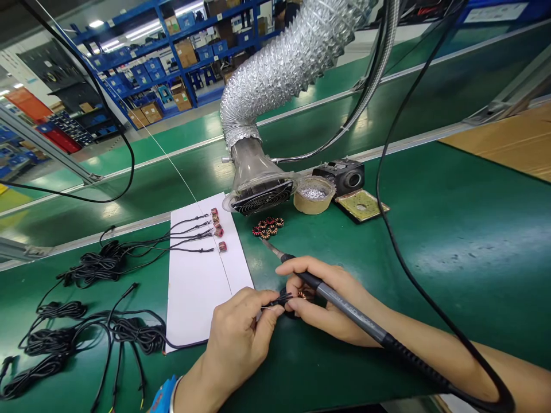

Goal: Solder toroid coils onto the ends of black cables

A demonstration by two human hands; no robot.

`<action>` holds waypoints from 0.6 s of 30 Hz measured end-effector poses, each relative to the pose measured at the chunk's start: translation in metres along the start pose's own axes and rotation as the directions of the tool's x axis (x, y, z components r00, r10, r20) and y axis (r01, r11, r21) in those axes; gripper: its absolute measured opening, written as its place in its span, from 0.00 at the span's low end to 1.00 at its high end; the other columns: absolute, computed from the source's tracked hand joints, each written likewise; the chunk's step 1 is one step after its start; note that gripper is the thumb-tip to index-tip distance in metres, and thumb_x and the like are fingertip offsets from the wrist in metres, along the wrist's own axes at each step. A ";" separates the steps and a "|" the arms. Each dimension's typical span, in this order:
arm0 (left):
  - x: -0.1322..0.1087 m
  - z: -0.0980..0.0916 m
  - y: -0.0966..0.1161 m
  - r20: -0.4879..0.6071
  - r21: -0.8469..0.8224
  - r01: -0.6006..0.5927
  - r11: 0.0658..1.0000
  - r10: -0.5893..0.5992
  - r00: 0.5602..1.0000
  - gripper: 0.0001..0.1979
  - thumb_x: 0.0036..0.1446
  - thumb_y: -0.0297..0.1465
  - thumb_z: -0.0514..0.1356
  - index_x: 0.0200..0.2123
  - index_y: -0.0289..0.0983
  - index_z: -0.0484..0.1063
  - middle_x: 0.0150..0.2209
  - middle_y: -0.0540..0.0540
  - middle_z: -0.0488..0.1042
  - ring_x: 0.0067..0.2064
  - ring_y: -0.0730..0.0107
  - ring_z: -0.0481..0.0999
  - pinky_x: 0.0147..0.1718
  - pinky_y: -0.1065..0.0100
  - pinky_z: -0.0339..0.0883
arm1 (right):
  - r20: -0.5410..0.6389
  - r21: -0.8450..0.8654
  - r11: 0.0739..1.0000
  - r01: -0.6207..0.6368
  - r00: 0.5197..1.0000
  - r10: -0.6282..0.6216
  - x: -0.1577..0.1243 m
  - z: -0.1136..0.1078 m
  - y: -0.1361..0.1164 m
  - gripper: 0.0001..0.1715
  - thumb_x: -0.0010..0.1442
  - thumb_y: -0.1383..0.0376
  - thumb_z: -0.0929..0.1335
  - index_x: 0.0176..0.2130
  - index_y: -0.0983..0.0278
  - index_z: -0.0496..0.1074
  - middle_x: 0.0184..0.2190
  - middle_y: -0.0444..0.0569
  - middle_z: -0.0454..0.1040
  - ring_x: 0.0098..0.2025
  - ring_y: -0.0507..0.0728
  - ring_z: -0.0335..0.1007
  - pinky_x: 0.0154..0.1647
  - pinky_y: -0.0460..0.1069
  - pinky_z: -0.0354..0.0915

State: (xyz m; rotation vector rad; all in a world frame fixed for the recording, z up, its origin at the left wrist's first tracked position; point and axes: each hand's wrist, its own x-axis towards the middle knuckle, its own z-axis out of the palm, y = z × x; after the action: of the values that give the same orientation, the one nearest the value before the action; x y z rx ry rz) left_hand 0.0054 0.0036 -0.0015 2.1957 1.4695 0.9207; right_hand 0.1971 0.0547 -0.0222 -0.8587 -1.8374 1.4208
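Green bench (451, 241), tan tub (312, 205) silvery inside, soldering iron (355, 314) in right hand (343, 281)

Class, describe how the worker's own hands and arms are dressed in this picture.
The left hand is ungloved; at its wrist sit a bright blue band and a thin pale band. The right hand is ungloved too, and its forearm shows no sleeve, band or watch within the frame.

No text can be read: the pale lettering (350, 310) along the soldering iron (374, 329) is too blurred.
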 end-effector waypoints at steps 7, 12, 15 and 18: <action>0.000 0.002 0.000 -0.006 0.037 -0.038 0.999 0.039 0.999 0.07 0.61 0.25 0.58 0.41 0.34 0.75 0.31 0.45 0.78 0.30 0.71 0.76 0.30 0.73 0.71 | -0.092 0.067 0.993 0.096 0.992 -0.090 0.000 0.001 0.001 0.19 0.59 0.70 0.66 0.50 0.59 0.65 0.33 0.44 0.72 0.31 0.50 0.72 0.33 0.45 0.71; -0.002 0.006 -0.005 -0.038 0.070 -0.161 0.984 0.164 0.986 0.09 0.61 0.23 0.57 0.44 0.33 0.73 0.34 0.44 0.79 0.34 0.70 0.77 0.33 0.72 0.73 | -0.097 0.081 0.987 0.139 0.987 -0.131 -0.001 0.001 0.001 0.17 0.57 0.72 0.66 0.47 0.59 0.67 0.31 0.43 0.72 0.30 0.50 0.73 0.32 0.45 0.72; -0.004 0.007 -0.007 -0.034 0.093 -0.179 0.979 0.183 0.983 0.11 0.61 0.22 0.56 0.46 0.34 0.73 0.35 0.44 0.79 0.34 0.70 0.78 0.34 0.72 0.74 | -0.101 0.068 0.984 0.164 0.982 -0.156 -0.001 0.001 0.002 0.16 0.57 0.73 0.67 0.46 0.59 0.68 0.31 0.43 0.72 0.30 0.50 0.73 0.32 0.45 0.72; -0.005 0.007 -0.008 -0.028 0.112 -0.180 0.977 0.184 0.982 0.12 0.62 0.22 0.56 0.47 0.34 0.73 0.35 0.43 0.79 0.34 0.70 0.78 0.34 0.72 0.74 | -0.104 0.023 0.977 0.211 0.973 -0.207 0.002 0.000 0.003 0.15 0.57 0.73 0.67 0.44 0.60 0.70 0.31 0.44 0.72 0.30 0.50 0.73 0.32 0.45 0.71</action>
State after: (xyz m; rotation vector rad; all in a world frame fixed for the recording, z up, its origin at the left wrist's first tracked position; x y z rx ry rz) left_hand 0.0034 0.0032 -0.0132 2.4390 1.3829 0.9657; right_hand 0.1968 0.0568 -0.0249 -0.6852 -1.7654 1.2502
